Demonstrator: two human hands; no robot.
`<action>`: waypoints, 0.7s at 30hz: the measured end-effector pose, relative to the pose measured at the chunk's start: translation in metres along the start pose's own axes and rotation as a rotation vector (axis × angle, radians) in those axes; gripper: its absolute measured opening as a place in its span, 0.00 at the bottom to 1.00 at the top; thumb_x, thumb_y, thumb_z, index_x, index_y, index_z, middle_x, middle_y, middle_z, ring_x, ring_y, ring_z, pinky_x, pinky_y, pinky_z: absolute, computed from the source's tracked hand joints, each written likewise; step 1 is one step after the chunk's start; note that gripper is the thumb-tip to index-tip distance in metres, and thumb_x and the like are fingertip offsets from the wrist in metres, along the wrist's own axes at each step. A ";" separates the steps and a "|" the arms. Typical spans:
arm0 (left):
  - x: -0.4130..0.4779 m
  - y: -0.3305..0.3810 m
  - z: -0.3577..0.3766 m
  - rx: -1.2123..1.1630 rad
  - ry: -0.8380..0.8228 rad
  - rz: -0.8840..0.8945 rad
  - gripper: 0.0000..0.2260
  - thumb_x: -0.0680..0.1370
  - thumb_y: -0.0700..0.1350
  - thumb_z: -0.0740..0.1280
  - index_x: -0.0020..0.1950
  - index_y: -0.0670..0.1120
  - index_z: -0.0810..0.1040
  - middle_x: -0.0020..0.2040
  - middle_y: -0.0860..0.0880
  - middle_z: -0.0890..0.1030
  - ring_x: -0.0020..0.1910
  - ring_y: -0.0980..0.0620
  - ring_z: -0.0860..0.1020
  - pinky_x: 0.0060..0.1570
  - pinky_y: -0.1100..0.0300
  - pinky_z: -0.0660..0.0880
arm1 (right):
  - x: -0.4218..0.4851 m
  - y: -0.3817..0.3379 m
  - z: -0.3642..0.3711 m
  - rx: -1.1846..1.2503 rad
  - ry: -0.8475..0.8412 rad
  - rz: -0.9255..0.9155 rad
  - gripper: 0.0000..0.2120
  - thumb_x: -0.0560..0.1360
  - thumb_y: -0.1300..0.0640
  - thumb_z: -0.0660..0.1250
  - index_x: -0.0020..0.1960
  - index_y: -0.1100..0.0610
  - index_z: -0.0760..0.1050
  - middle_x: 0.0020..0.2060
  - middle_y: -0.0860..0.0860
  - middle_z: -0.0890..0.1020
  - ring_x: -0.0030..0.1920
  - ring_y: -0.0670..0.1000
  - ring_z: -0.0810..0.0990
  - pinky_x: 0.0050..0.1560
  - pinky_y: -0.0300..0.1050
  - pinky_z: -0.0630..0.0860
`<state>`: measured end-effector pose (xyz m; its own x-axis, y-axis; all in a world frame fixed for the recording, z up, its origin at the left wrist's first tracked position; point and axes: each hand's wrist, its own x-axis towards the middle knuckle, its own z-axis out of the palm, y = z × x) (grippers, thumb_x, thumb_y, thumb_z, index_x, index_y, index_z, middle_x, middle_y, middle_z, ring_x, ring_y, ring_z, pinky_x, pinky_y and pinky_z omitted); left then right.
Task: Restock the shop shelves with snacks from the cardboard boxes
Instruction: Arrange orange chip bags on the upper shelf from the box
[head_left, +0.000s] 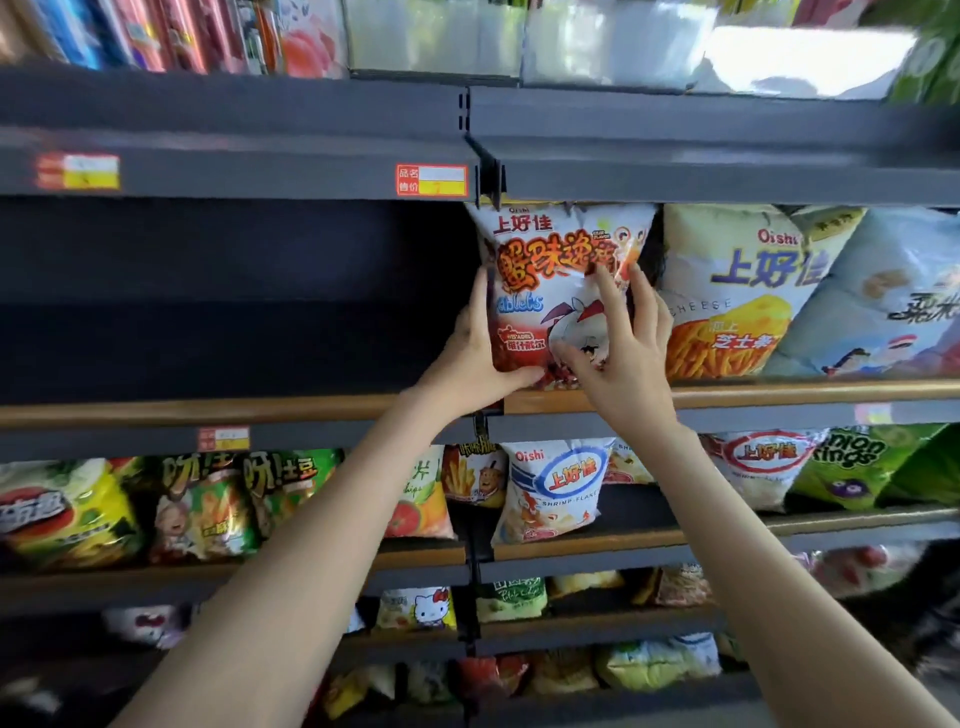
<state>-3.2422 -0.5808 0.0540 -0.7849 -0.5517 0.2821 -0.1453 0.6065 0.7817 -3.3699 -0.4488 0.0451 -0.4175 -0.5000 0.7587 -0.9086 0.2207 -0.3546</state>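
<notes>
Crab bag (558, 280): one snack packet, white with red-orange lettering, upright, just left of the cheese bag (727, 296) on the same shelf. Its top is tucked under the upper shelf (727, 182). Its base sits at the rail (805, 392) below the cheese bag; I cannot tell whether it is fully set down.

Left hand (470, 358): on the side of the crab bag away from the cheese bag. Fingers run up that edge and the thumb hooks round the bottom corner, so it has hold of the bag.

Right hand (623, 358): on the side towards the cheese bag. Fingers (602, 280) are spread and nearly straight, pressed on the front face, grasping nothing that I can see.

Empty bay (234, 312): dark and bare of stock, well left of the cheese bag.

Shrimp bag (550, 488): one shelf down, below and left of the cheese bag.

Hazards, as I judge them:
- Tipping. If both hands let go before the base is seated behind the rail, the puffy bag could lean out and drop towards the shrimp bag.
- Snagging. The top seam could catch on the upper shelf and crumple if the bag is pushed in hard.
- Crushing. Firm pressure on the front may break the contents.
- Crowding. Sliding it sideways could shove the cheese bag askew.
</notes>
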 end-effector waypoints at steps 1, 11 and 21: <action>-0.015 0.001 0.002 0.003 0.065 -0.030 0.51 0.72 0.48 0.75 0.78 0.55 0.36 0.78 0.47 0.53 0.74 0.50 0.60 0.68 0.57 0.61 | -0.009 -0.010 0.000 0.018 0.052 0.006 0.31 0.76 0.48 0.65 0.75 0.59 0.62 0.71 0.62 0.64 0.68 0.56 0.59 0.68 0.58 0.61; -0.217 -0.065 -0.029 -0.047 0.342 -0.489 0.13 0.81 0.44 0.63 0.65 0.48 0.71 0.55 0.51 0.79 0.49 0.56 0.79 0.49 0.64 0.76 | -0.140 -0.140 0.064 0.528 -0.527 0.107 0.13 0.80 0.57 0.62 0.64 0.58 0.71 0.53 0.47 0.72 0.54 0.47 0.73 0.53 0.42 0.71; -0.476 -0.196 -0.122 -0.190 0.506 -1.192 0.08 0.80 0.50 0.65 0.56 0.48 0.74 0.47 0.47 0.79 0.34 0.57 0.73 0.34 0.67 0.70 | -0.251 -0.309 0.176 0.569 -1.119 0.221 0.14 0.79 0.53 0.64 0.63 0.57 0.72 0.54 0.52 0.76 0.52 0.49 0.76 0.49 0.44 0.73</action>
<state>-2.7668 -0.5072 -0.1655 0.0845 -0.8679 -0.4895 -0.4695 -0.4680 0.7487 -2.9823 -0.5387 -0.1322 -0.0703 -0.9902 -0.1205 -0.5732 0.1390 -0.8076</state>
